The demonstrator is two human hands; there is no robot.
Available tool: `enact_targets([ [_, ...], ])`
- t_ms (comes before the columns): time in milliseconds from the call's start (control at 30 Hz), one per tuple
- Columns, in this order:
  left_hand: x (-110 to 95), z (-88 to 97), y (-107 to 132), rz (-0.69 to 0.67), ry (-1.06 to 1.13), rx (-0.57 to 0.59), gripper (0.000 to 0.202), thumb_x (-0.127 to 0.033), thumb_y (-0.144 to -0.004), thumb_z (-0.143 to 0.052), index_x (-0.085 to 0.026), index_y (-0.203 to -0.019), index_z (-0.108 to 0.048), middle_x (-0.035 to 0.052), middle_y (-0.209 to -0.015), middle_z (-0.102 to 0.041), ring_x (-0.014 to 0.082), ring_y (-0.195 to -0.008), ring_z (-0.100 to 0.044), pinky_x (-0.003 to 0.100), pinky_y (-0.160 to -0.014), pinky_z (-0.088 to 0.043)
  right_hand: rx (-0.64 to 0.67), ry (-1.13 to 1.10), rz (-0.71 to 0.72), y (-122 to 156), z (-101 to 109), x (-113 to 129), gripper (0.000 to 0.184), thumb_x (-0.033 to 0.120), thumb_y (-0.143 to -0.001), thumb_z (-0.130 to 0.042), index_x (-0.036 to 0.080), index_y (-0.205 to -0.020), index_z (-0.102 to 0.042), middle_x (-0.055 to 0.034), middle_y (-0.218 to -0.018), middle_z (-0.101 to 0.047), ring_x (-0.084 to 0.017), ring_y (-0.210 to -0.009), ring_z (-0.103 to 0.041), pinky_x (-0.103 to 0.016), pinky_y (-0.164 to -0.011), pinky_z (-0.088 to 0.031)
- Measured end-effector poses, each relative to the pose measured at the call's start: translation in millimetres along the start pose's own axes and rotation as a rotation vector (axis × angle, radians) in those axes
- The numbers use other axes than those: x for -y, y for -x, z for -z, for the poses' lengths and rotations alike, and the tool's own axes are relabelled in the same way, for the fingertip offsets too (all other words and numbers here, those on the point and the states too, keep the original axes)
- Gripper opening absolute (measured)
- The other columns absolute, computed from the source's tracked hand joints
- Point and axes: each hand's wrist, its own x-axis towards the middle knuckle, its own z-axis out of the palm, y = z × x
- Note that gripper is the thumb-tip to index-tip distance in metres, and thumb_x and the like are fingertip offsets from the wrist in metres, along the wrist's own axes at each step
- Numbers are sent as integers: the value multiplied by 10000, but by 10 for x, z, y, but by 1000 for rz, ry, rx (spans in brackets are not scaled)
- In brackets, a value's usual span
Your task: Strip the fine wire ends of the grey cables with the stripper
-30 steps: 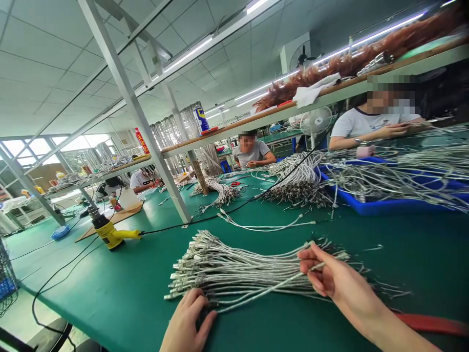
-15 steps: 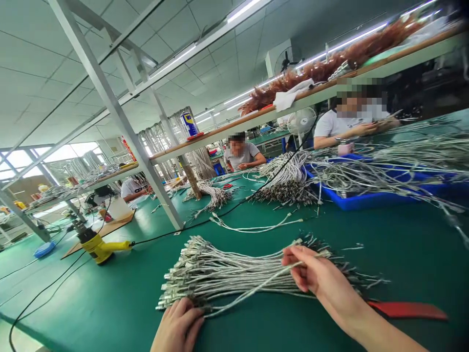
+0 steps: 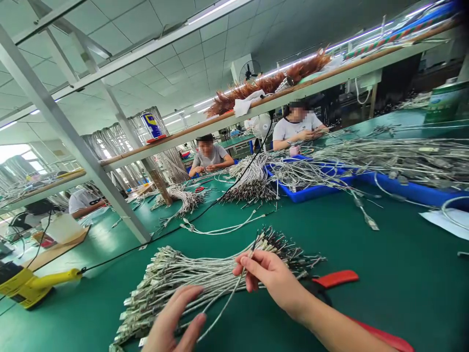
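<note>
My right hand (image 3: 262, 271) pinches a thin white cable (image 3: 226, 305) close to its dark-tipped end. From there the cable slants down toward my left hand (image 3: 176, 315), whose thumb and fingers are spread apart with nothing gripped between them. Under both hands lies a thick bundle of similar white cables (image 3: 205, 266) on the green table (image 3: 395, 269). Metal-looking plugs gather at the bundle's left end, and dark stripped tips fan out at its right. A red-handled tool (image 3: 337, 278) lies partly hidden beneath my right forearm.
A yellow heat gun (image 3: 40, 288) sits at left, its black cord crossing the table. Blue trays (image 3: 308, 193) heaped with cables stand at back right. Another cable pile (image 3: 252, 183) lies behind. A metal shelf post (image 3: 113, 205) rises at left. Co-workers sit across the table.
My left hand has lifted off the plug end and spread its fingers. My right hand has turned the cable steeper, its dark tip now pointing up. The view has swung right.
</note>
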Motion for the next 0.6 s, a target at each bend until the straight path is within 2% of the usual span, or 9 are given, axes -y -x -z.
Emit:
enact_targets([
  [100, -561, -316, -584, 98, 447, 31, 355, -404, -929, -524, -234, -1231, -602, 82, -1194, -641, 224, -1082, -607, 338, -970, -488, 43, 114, 17, -10, 14, -17, 398, 524, -805, -687, 137, -714, -695, -10, -589, -630, -128, -506, -518, -231, -513, -362],
  [133, -682, -416, -744, 135, 620, 67, 370, -420, -929, -518, -206, -1221, -595, 89, -1145, -648, 216, -1015, -629, 325, -910, -519, 51, 146, 17, -17, 20, -30, 423, 545, -807, -672, 141, -678, -681, 6, -532, -589, -127, -491, -503, -227, -498, -345],
  [167, -767, -509, -875, 175, 797, 114, 403, -453, -918, -522, -178, -1205, -590, 88, -1033, -665, 201, -851, -659, 310, -771, -563, 57, 175, 15, -26, 26, -45, 450, 568, -809, -653, 147, -653, -667, 17, -497, -557, -125, -473, -487, -225, -485, -331],
  [233, -844, -664, -1039, 220, 986, 209, 450, -524, -882, -542, -133, -1095, -611, 56, -816, -644, 173, -572, -620, 284, -511, -539, 67, 224, 2, -41, 41, -83, 492, 601, -815, -618, 153, -612, -640, 24, -471, -528, -117, -438, -460, -221, -461, -316],
  [300, -826, -761, -1085, 235, 1046, 231, 460, -563, -858, -552, -116, -937, -629, 25, -686, -590, 149, -464, -556, 253, -409, -472, 80, 261, -22, -49, 59, -116, 489, 587, -810, -631, 155, -583, -623, 30, -448, -500, -113, -416, -446, -218, -441, -311],
  [400, -729, -774, -1020, 263, 1056, 138, 415, -524, -849, -598, -118, -779, -645, 36, -721, -589, 151, -636, -583, 228, -556, -500, 61, 280, -36, -40, 86, -112, 421, 518, -805, -679, 157, -600, -609, 25, -515, -519, -119, -466, -480, -219, -462, -345],
  [500, -672, -700, -921, 386, 1171, 59, 361, -477, -820, -670, -118, -791, -683, 49, -793, -612, 153, -776, -574, 225, -694, -496, -68, 243, -4, -35, 99, -36, 341, 495, -833, -659, 173, -728, -613, 27, -596, -533, -126, -535, -495, -222, -506, -384],
  [600, -683, -676, -862, 528, 1407, 53, 379, -479, -768, -730, -113, -859, -693, 52, -773, -618, 135, -673, -564, 232, -605, -496, -192, 181, 7, -36, 76, 44, 331, 501, -790, -704, 174, -818, -654, 32, -565, -534, -126, -510, -467, -222, -483, -402],
])
